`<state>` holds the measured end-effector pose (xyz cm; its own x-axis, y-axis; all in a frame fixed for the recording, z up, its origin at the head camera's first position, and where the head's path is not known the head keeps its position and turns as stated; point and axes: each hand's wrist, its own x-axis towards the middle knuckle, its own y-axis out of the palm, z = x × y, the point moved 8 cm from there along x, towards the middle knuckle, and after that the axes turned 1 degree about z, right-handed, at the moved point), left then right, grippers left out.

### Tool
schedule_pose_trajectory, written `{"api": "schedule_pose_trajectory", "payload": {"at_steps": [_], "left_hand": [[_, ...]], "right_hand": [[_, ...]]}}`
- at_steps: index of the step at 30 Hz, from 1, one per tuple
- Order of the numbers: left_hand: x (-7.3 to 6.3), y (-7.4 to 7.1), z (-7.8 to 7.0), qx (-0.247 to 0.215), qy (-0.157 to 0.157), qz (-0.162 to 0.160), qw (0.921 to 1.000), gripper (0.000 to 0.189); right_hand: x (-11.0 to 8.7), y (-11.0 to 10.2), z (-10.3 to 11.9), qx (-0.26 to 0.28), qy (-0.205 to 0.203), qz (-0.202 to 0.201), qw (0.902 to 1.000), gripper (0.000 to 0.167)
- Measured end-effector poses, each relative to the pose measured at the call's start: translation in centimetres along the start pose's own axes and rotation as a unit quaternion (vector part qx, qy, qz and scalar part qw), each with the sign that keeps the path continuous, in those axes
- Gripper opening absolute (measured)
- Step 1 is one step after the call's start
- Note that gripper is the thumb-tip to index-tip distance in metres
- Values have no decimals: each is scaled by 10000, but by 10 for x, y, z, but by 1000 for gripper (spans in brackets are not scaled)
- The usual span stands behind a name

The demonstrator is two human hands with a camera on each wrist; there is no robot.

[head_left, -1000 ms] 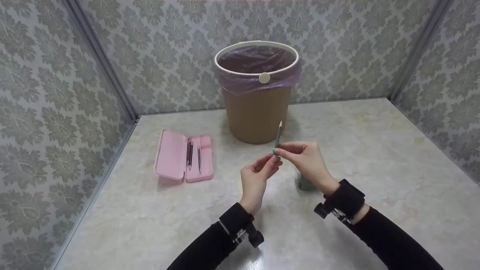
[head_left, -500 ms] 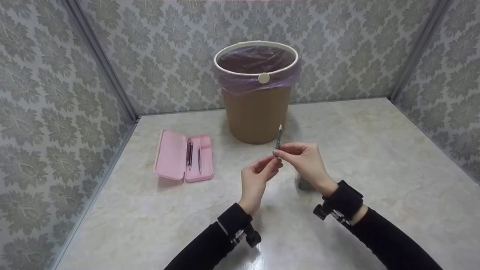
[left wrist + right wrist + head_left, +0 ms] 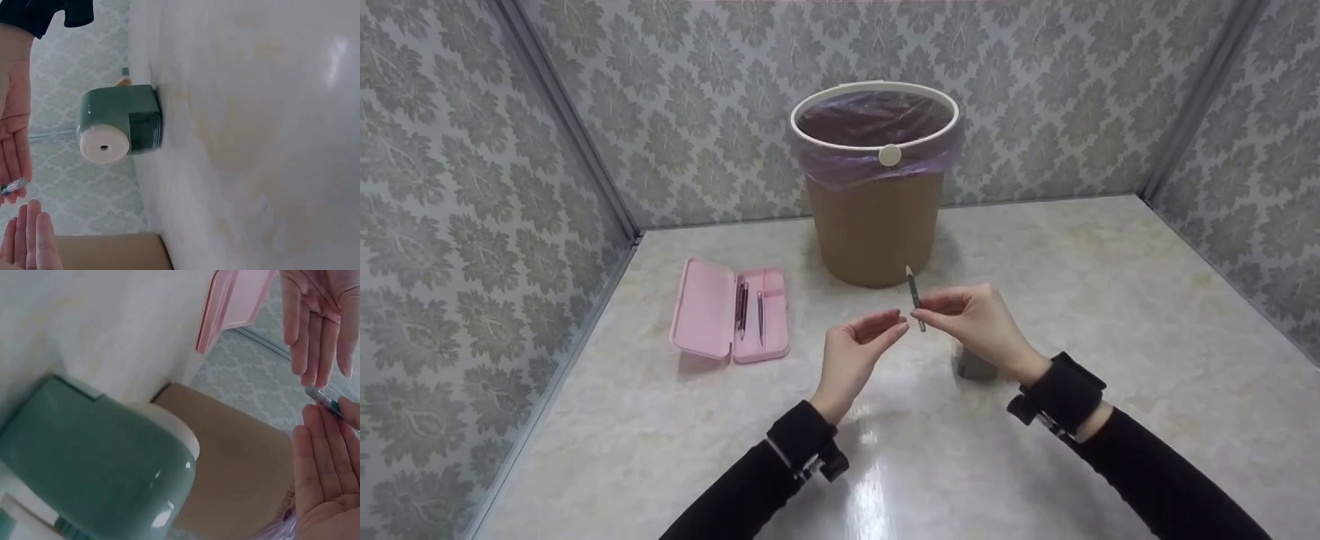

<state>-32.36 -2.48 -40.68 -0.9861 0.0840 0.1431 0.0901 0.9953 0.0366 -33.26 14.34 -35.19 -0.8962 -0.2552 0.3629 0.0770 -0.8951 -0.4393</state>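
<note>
A short green pencil (image 3: 913, 291) is pinched between the thumb and fingers of my right hand (image 3: 982, 330), its sharpened tip angled up and away. In the right wrist view, the blunt end of the pencil (image 3: 320, 396) sticks out past the fingers. My left hand (image 3: 847, 360) hovers just left of it, thumb and fingers extended and apart, holding nothing. Below the right hand, partly hidden by it in the head view, stands a green crank pencil sharpener (image 3: 975, 367). The left wrist view shows the white round front of the sharpener (image 3: 105, 144) with its hole.
An open pink pencil case (image 3: 703, 311) lies at the left of the table with several pencils (image 3: 742, 311) inside. A brown bin (image 3: 877, 225) with a purple liner stands at the back. Patterned walls (image 3: 690, 150) enclose the table.
My left hand has let go of the pencil's lower end and drawn back left. In my right hand, the pencil has tilted leftward and dropped slightly, its lower end now showing.
</note>
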Motion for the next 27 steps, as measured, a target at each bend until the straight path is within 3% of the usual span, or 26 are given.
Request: {"api": "schedule_pose_trajectory", "payload": {"at_steps": [4, 8, 11, 19, 22, 25, 27], "left_hand": [[1, -6, -15, 502, 381, 264, 9977, 31], [-1, -8, -30, 1167, 1050, 503, 9863, 31], [-4, -8, -40, 1825, 1573, 575, 9688, 31], [-11, -3, -47, 3248, 2428, 627, 9120, 23], [-14, -1, -49, 3630, 2719, 585, 8893, 18], [-16, 0, -52, 3947, 2978, 556, 8674, 13], [-17, 1, -52, 4088, 3094, 527, 8569, 12]], "right_hand": [[-3, 2, 13, -1055, -861, 421, 9898, 12], [-8, 6, 25, -2048, -1782, 532, 9610, 10], [-12, 13, 30, -2633, -2228, 614, 9366, 9], [-20, 26, 33, -3650, -2918, 697, 8814, 7], [-21, 29, 33, -3930, -3012, 665, 8663, 8], [-22, 30, 34, -4051, -3094, 627, 8580, 10], [-23, 31, 34, -4052, -3148, 601, 8562, 11]]}}
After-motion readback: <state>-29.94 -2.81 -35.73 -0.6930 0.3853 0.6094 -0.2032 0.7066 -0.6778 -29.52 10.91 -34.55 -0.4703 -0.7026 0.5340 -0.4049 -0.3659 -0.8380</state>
